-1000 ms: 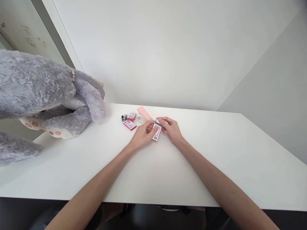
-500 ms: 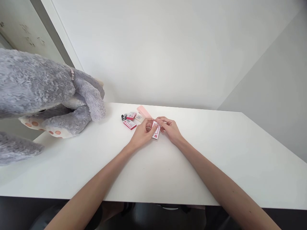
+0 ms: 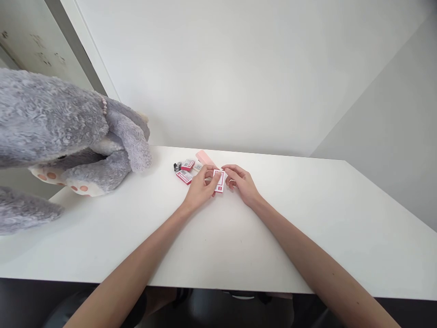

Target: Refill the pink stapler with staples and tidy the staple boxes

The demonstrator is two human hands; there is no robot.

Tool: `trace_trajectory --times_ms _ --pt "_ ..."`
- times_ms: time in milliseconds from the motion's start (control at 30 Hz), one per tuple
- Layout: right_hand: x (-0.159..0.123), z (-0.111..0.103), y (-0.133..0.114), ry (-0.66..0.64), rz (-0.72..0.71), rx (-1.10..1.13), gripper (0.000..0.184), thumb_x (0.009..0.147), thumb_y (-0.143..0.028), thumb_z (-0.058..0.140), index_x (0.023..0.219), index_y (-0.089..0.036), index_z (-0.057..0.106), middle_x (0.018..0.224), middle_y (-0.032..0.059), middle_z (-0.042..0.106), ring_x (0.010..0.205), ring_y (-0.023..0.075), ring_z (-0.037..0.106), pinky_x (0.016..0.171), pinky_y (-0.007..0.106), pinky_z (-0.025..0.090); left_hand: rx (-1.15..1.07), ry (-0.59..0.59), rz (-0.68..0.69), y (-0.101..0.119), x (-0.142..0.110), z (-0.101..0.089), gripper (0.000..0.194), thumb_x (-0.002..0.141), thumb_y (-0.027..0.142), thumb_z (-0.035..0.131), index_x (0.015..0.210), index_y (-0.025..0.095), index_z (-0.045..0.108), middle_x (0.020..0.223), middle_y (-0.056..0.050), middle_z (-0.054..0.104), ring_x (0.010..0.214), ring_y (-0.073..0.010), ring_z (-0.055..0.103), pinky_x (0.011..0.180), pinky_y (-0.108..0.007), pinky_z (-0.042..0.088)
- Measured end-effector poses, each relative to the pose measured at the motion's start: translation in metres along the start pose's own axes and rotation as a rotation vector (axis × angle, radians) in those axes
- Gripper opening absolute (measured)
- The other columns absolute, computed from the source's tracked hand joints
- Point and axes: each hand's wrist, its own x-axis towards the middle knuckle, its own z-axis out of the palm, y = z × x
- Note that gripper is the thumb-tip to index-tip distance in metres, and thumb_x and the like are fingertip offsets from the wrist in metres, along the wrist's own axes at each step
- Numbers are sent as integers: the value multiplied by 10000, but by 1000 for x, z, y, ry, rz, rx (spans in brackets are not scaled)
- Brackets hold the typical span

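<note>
A small flat white box with red edges and red print (image 3: 220, 181) is held in my left hand (image 3: 201, 184), thumb on its face and fingers behind it. My right hand (image 3: 241, 182) is at the box's upper right corner, where its bent thumb and forefinger pinch the top end. Part of that end is hidden by the fingertips. Just left of my left hand lie two similar red-and-white boxes, a nearer one (image 3: 185, 176) and a farther one (image 3: 188, 164).
A pink strip-shaped item (image 3: 205, 158) lies behind my hands, beside a pale piece with a printed code (image 3: 197, 167). A small black and silver object (image 3: 177, 166) sits left of the boxes. A large grey plush toy (image 3: 112, 132) occupies the white table's (image 3: 300, 218) left side, against the wall.
The box has turned more upright and moved slightly up and left with my left hand. My right fingers have drawn slightly away from its side, staying at the top corner.
</note>
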Motion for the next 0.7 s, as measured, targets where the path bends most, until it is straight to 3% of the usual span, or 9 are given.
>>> trace_trajectory --times_ms 367,700 --pt "0 -1 3 -2 -1 25 314 871 -535 743 994 -247 744 1032 31 710 626 108 542 532 283 395 -55 87 22 2 3 -5 353 991 543 591 1179 245 582 836 17 656 468 -72 521 461 -232 429" --pt "1 0 3 50 21 -8 311 859 -530 744 1006 -256 723 1036 27 704 625 108 552 518 282 397 -127 362 -22 -1 11 -15 299 1019 479 521 1181 232 570 776 30 590 498 -76 474 478 -218 394"
